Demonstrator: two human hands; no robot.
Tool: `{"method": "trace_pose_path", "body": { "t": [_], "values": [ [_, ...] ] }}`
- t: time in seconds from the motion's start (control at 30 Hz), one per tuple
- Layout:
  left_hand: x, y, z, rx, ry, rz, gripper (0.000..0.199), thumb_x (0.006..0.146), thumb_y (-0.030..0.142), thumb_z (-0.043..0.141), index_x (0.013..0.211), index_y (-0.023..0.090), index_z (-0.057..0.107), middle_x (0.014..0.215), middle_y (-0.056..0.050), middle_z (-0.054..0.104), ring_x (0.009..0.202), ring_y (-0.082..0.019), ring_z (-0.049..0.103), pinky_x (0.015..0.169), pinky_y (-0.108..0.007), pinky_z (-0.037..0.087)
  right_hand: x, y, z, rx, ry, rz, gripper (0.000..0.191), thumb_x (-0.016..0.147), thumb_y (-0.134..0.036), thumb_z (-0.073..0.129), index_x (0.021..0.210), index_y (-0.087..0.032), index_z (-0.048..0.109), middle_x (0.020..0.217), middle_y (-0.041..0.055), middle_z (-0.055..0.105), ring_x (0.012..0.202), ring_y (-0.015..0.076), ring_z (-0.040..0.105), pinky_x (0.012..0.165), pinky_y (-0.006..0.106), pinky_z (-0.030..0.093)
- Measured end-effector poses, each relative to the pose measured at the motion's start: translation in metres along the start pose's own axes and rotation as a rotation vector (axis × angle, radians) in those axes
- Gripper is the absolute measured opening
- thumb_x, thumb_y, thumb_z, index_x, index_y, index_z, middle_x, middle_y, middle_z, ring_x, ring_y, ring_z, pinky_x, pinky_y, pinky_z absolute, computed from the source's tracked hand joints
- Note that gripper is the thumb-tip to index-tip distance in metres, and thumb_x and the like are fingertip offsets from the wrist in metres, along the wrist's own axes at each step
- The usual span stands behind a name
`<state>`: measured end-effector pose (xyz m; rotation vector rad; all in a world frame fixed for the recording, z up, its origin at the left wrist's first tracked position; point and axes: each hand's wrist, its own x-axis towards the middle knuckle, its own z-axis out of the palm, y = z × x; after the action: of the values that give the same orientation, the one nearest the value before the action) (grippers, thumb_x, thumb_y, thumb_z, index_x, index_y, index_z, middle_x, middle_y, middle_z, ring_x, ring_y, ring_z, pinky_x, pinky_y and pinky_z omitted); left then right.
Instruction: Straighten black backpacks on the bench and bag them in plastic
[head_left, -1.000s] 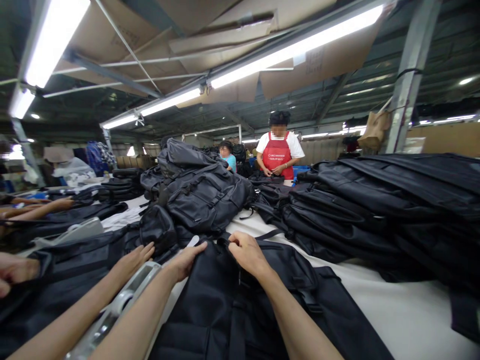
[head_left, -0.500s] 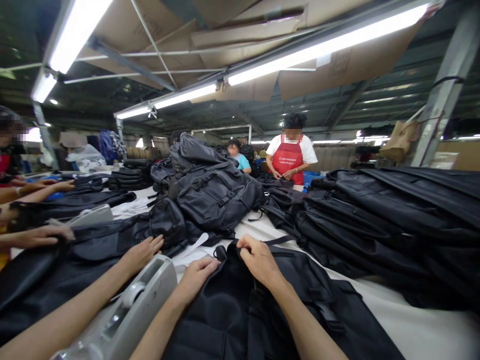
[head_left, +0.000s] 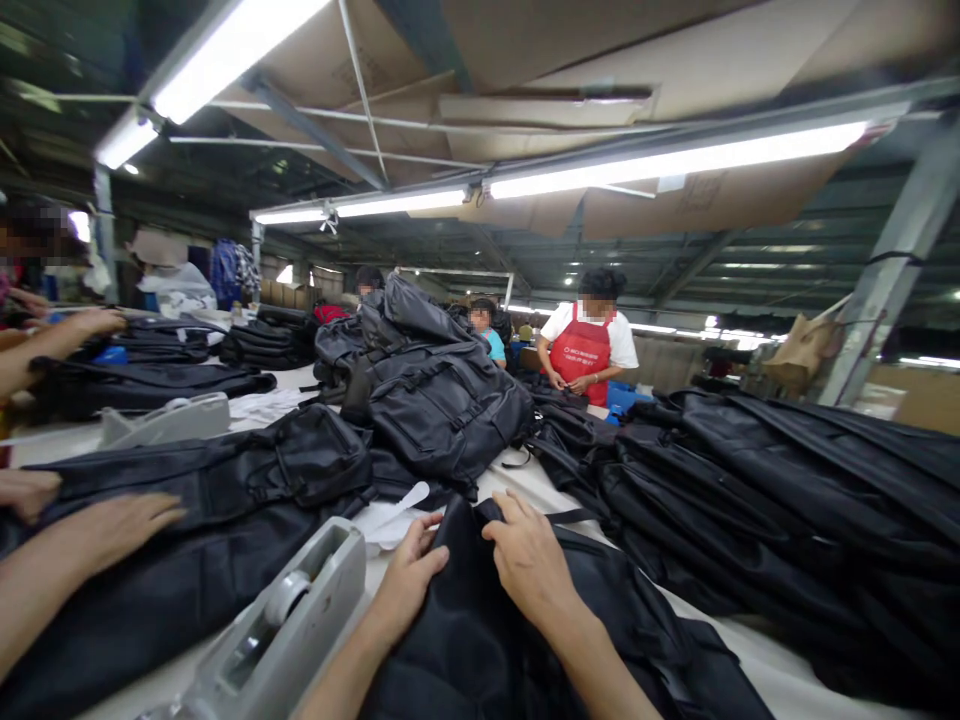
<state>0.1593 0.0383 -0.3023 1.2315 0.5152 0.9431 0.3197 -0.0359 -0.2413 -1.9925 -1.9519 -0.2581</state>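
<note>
A black backpack lies on the pale table in front of me, its upper edge raised between my hands. My left hand grips the left side of that edge, thumb on the near face. On the right, my right hand pinches the edge with bent fingers. Buckles and straps show dimly on the bag's right part. Just left of my left forearm stands a grey metal machine arm with a round wheel in it.
A co-worker's hands rest on another black backpack at the left. Bags are heaped ahead, and a large stack fills the right. A person in a red apron stands across the table. White strips lie beyond the machine arm.
My left hand has come up along the bag's edge, and the edge is raised higher between my hands. The co-worker's hands have drawn back to the left. The view has shifted slightly.
</note>
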Motion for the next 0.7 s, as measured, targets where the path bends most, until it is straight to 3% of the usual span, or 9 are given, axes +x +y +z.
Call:
{"method": "trace_pose_path", "body": {
  "t": [0.1,0.17,0.23,0.33,0.4,0.5,0.6,0.7],
  "values": [
    [0.001,-0.001,-0.001,-0.02,-0.007,-0.024,0.071,0.06,0.05,0.072,0.117,0.024,0.04,0.1,-0.006,0.068,0.077,-0.022,0.065,0.073,-0.034,0.049,0.013,-0.006,0.007,-0.023,-0.126,0.088,0.04,0.084,-0.01,0.045,0.116,-0.015,0.068,0.152,0.0188,0.036,0.143,0.0373,0.025,0.112,0.053,0.026],
    [0.001,-0.001,-0.002,-0.008,-0.016,-0.007,0.069,0.061,0.051,0.071,0.117,0.023,0.04,0.097,-0.006,0.069,0.077,-0.021,0.065,0.074,-0.033,0.048,0.026,-0.004,0.011,0.048,-0.202,0.119,0.042,0.083,-0.011,0.047,0.121,-0.012,0.064,0.152,0.0228,0.034,0.143,0.0393,0.023,0.111,0.056,0.026],
    [0.001,0.0,-0.002,0.007,-0.034,0.003,0.069,0.063,0.052,0.068,0.119,0.023,0.041,0.101,-0.007,0.069,0.083,-0.023,0.065,0.077,-0.034,0.049,0.038,0.0,0.012,0.146,-0.26,0.096,0.036,0.081,-0.01,0.047,0.109,-0.012,0.068,0.141,0.021,0.049,0.14,0.0339,0.033,0.11,0.049,0.03],
    [0.0,0.002,-0.001,0.108,-0.027,0.081,0.061,0.07,0.048,0.061,0.123,0.021,0.048,0.115,-0.011,0.065,0.103,-0.027,0.062,0.092,-0.038,0.046,0.051,0.008,0.01,0.227,-0.273,0.037,0.019,0.077,-0.012,0.051,0.083,-0.016,0.069,0.11,0.0125,0.067,0.122,0.0251,0.052,0.102,0.035,0.037],
    [-0.001,0.004,-0.001,0.243,0.029,0.175,0.049,0.074,0.042,0.059,0.118,0.021,0.058,0.124,-0.011,0.061,0.118,-0.029,0.054,0.105,-0.039,0.039,0.053,0.011,0.009,0.259,-0.221,0.037,0.009,0.076,-0.019,0.057,0.079,-0.017,0.065,0.101,0.0098,0.066,0.11,0.0244,0.056,0.095,0.033,0.039],
    [-0.004,0.008,0.001,0.426,0.059,0.262,0.034,0.076,0.031,0.057,0.106,0.022,0.071,0.125,-0.01,0.059,0.124,-0.027,0.049,0.112,-0.037,0.031,0.05,0.016,0.006,0.333,-0.174,0.066,0.011,0.076,-0.028,0.057,0.069,-0.018,0.057,0.085,0.0037,0.061,0.09,0.0205,0.056,0.081,0.03,0.041],
    [-0.006,0.009,0.004,0.521,-0.076,0.258,0.03,0.08,0.03,0.052,0.101,0.025,0.074,0.119,-0.009,0.062,0.118,-0.026,0.053,0.11,-0.036,0.035,0.043,0.02,0.002,0.447,-0.211,0.074,0.017,0.077,-0.028,0.052,0.062,-0.019,0.051,0.075,-0.0002,0.057,0.077,0.0161,0.054,0.067,0.025,0.04],
    [-0.009,0.008,0.005,0.581,-0.172,0.176,0.036,0.084,0.037,0.05,0.108,0.023,0.072,0.123,-0.01,0.064,0.12,-0.028,0.054,0.111,-0.038,0.034,0.038,0.022,0.002,0.489,-0.246,0.115,0.02,0.08,-0.031,0.049,0.065,-0.019,0.056,0.075,-0.0001,0.06,0.073,0.0153,0.055,0.06,0.023,0.04]
  ]
}}
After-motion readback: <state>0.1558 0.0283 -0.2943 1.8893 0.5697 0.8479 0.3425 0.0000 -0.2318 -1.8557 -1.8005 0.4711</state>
